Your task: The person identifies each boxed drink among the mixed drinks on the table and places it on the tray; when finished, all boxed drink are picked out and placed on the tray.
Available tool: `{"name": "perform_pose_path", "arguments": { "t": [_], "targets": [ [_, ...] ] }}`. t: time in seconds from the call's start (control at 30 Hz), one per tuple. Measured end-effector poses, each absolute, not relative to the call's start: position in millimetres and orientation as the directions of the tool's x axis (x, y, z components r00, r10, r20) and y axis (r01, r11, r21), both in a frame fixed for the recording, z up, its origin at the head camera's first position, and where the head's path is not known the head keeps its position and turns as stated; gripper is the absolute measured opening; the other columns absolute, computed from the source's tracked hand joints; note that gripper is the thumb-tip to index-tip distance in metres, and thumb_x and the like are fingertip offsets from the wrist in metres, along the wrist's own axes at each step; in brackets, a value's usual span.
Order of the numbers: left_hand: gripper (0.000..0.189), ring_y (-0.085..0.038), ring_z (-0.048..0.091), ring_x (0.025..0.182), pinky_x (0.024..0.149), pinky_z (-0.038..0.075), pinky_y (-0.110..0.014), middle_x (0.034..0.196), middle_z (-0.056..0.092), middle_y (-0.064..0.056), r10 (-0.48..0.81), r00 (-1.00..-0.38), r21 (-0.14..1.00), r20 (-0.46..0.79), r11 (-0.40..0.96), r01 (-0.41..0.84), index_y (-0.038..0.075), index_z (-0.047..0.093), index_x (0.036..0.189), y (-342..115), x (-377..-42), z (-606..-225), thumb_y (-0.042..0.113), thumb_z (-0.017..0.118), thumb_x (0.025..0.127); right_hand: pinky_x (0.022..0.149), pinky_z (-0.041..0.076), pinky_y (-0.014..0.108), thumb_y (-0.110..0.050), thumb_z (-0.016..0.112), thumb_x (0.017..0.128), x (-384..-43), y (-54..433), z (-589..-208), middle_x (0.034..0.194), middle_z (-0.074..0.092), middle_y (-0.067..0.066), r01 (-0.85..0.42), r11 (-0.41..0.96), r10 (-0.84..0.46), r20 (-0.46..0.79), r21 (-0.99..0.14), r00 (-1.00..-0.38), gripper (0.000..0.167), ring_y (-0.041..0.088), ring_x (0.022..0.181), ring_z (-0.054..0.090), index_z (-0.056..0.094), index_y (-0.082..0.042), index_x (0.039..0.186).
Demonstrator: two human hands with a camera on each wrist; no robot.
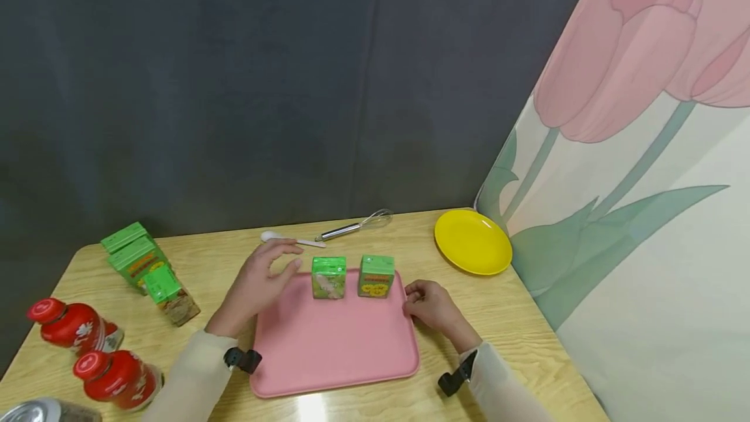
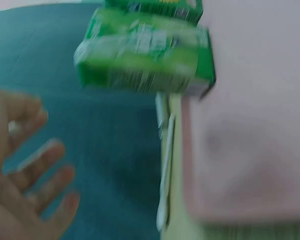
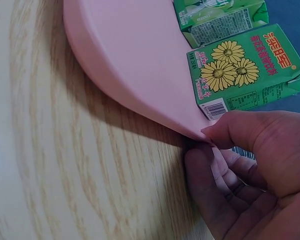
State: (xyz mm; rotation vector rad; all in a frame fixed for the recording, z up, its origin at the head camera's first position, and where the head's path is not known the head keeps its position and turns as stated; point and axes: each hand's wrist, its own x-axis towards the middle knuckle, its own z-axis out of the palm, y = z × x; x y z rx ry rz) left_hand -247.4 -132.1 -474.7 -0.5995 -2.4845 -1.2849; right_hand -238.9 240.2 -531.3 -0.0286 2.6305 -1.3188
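Note:
A pink tray (image 1: 336,350) lies in the middle of the table, with two green drink cartons standing along its far edge. The right carton (image 1: 376,277) has yellow flowers on its front; the left carton (image 1: 329,278) has a paler picture. My right hand (image 1: 432,307) pinches the tray's right rim between thumb and fingers, close beside the flowered carton in the right wrist view. Over the tray's far left corner, my left hand (image 1: 258,284) is held with fingers spread and nothing in them. The left wrist view is blurred and shows those fingers (image 2: 45,165) apart from the left carton (image 2: 147,52).
Behind the tray lie a white spoon (image 1: 293,239) and a whisk (image 1: 354,225). A yellow plate (image 1: 473,241) sits at the back right. On the left stand several green cartons (image 1: 139,256), two red bottles (image 1: 120,379) and a can (image 1: 49,411). A dark partition (image 1: 234,96) closes the back.

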Motion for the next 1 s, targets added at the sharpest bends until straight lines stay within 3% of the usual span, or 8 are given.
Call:
{"name": "perform_pose_path", "arguments": {
  "t": [0.2, 0.4, 0.47, 0.7, 0.87, 1.0],
  "targets": [
    [0.018, -0.044, 0.045, 0.115, 0.092, 0.032, -0.061, 0.128, 0.058, -0.021, -0.154, -0.771, 0.617, 0.618, 0.703, 0.354, 0.004, 0.073, 0.110, -171, -230, -469, 0.012, 0.074, 0.093, 0.064, 0.050, 0.027, -0.004, 0.079, 0.079, -237, 246, -530, 0.085, 0.065, 0.003, 0.083, 0.600, -0.088, -0.169, -0.796, -0.982, 0.030, 0.016, 0.073, 0.059, 0.068, 0.000, 0.107],
    [0.030, -0.045, 0.027, 0.129, 0.100, 0.014, -0.063, 0.141, 0.043, -0.023, -0.409, -0.714, 0.691, 0.569, 0.708, 0.146, 0.005, 0.069, 0.120, -193, -214, -472, 0.020, 0.071, 0.094, 0.064, 0.050, 0.027, -0.004, 0.080, 0.079, -237, 247, -531, 0.084, 0.065, 0.003, 0.088, 0.595, -0.083, -0.169, -0.799, -0.982, 0.031, 0.016, 0.072, 0.058, 0.068, 0.000, 0.107],
    [0.029, -0.044, 0.023, 0.133, 0.103, 0.010, -0.062, 0.144, 0.039, -0.022, -0.461, -0.697, 0.721, 0.549, 0.683, 0.117, 0.005, 0.068, 0.121, -197, -209, -476, 0.019, 0.070, 0.095, 0.064, 0.050, 0.027, -0.003, 0.080, 0.079, -237, 247, -532, 0.084, 0.065, 0.003, 0.088, 0.595, -0.081, -0.169, -0.799, -0.982, 0.031, 0.016, 0.072, 0.058, 0.068, 0.000, 0.107],
    [0.025, -0.039, 0.021, 0.134, 0.107, 0.013, -0.056, 0.150, 0.036, -0.017, -0.581, -0.629, 0.786, 0.517, 0.613, 0.081, 0.004, 0.067, 0.122, -198, -203, -490, 0.010, 0.066, 0.097, 0.066, 0.050, 0.029, -0.002, 0.080, 0.078, -238, 243, -533, 0.083, 0.065, 0.003, 0.084, 0.582, -0.084, -0.162, -0.809, -0.983, 0.031, 0.016, 0.073, 0.058, 0.069, 0.001, 0.107],
    [0.037, -0.030, 0.015, 0.137, 0.113, 0.018, -0.051, 0.153, 0.024, -0.017, -0.657, -0.590, 0.847, 0.469, 0.524, 0.089, 0.008, 0.060, 0.132, -200, -202, -501, 0.004, 0.065, 0.096, 0.067, 0.050, 0.030, -0.002, 0.080, 0.079, -238, 241, -532, 0.084, 0.065, 0.004, 0.089, 0.576, -0.088, -0.170, -0.813, -0.982, 0.031, 0.016, 0.073, 0.058, 0.068, 0.001, 0.108],
    [0.042, -0.026, 0.014, 0.136, 0.112, 0.021, -0.046, 0.151, 0.023, -0.017, -0.704, -0.528, 0.865, 0.475, 0.484, 0.132, 0.011, 0.058, 0.135, -203, -205, -509, 0.002, 0.067, 0.094, 0.067, 0.051, 0.030, -0.003, 0.079, 0.080, -240, 240, -532, 0.084, 0.065, 0.004, 0.090, 0.568, -0.096, -0.175, -0.818, -0.980, 0.031, 0.017, 0.073, 0.059, 0.068, 0.001, 0.108]
  ]
}}
